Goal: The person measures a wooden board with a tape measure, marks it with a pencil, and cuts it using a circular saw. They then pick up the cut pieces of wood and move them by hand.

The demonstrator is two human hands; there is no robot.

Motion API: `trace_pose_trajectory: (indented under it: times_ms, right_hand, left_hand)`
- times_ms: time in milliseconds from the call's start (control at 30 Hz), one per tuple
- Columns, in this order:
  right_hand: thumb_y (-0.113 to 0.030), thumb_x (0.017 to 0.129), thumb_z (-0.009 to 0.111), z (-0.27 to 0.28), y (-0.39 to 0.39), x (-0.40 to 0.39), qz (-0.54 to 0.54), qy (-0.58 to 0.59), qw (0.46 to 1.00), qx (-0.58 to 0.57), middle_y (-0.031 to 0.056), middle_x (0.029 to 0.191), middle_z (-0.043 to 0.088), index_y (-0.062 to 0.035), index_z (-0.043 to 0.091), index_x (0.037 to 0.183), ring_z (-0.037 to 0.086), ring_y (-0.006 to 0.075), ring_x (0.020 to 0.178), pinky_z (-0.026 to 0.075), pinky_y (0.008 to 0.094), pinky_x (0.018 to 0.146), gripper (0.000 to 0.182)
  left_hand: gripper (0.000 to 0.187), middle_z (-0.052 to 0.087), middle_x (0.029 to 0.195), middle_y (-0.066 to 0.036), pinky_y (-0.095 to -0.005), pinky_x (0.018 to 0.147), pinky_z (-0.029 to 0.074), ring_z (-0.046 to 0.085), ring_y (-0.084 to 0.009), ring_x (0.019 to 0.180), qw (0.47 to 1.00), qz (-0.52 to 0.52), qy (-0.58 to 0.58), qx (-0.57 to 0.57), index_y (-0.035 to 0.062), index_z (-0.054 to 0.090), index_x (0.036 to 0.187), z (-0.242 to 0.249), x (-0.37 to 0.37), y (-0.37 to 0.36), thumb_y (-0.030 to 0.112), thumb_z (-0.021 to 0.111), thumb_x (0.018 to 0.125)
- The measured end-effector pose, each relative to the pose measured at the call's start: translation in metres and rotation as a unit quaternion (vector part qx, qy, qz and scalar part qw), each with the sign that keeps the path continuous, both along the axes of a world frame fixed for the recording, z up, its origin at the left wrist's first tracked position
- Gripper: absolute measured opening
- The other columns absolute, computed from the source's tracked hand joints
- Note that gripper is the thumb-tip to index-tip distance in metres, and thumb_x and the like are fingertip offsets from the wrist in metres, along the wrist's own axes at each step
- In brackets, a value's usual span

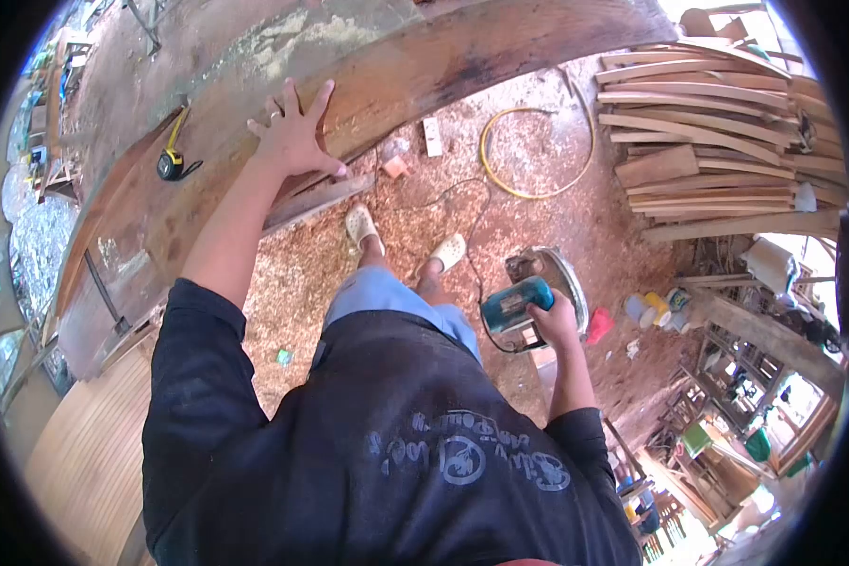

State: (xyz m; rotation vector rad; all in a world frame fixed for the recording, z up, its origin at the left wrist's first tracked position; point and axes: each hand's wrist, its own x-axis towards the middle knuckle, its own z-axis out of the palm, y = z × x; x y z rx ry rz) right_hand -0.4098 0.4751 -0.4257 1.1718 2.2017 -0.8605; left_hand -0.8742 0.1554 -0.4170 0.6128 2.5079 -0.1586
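Observation:
My left hand (295, 135) lies flat, fingers spread, on a long thick wooden plank (424, 66) that runs across the top of the view. My right hand (554, 319) hangs at my side, gripping a teal power saw (514, 307) whose round guard (561, 274) points at the floor. A black cable runs from the saw over the sawdust. A yellow and black tape measure (171, 162) rests on the plank to the left of my left hand.
Sawdust covers the floor (538, 217) around my sandalled feet (360, 226). A coiled yellow hose (536, 151) lies ahead. Stacked curved wooden slats (717, 132) fill the upper right. Small tubs (653, 307) and cluttered benches stand at the right; a slatted panel (90, 453) sits lower left.

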Motion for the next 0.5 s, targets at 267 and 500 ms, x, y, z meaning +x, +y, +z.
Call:
trace_pose_trajectory:
  times_ms: [267,500]
  right_hand:
    - [-0.057,0.094,0.072,-0.059,0.010,0.058,-0.118,-0.023,0.988,-0.101,0.0216,0.107,0.077,0.0001,0.071,0.124,0.074,0.0327,0.105,0.054,0.0428,0.094,0.064]
    - [-0.047,0.081,0.083,-0.070,0.011,0.104,-0.063,-0.064,0.993,-0.071,0.0234,0.110,0.075,-0.0064,0.074,0.113,0.072,0.0401,0.108,0.056,0.0467,0.096,0.053]
  left_hand:
    - [0.141,-0.001,0.175,-0.025,-0.0832,0.115,0.014,0.008,-0.0611,0.156,0.999,0.008,0.037,0.008,0.0490,0.004,0.167,-0.018,0.005,-0.001,0.065,0.092,0.058]
    - [0.153,-0.004,0.176,-0.023,-0.0808,0.117,0.015,0.005,-0.0578,0.157,0.999,0.042,0.008,-0.019,0.0484,-0.005,0.166,-0.022,-0.002,0.015,0.043,0.100,0.056]
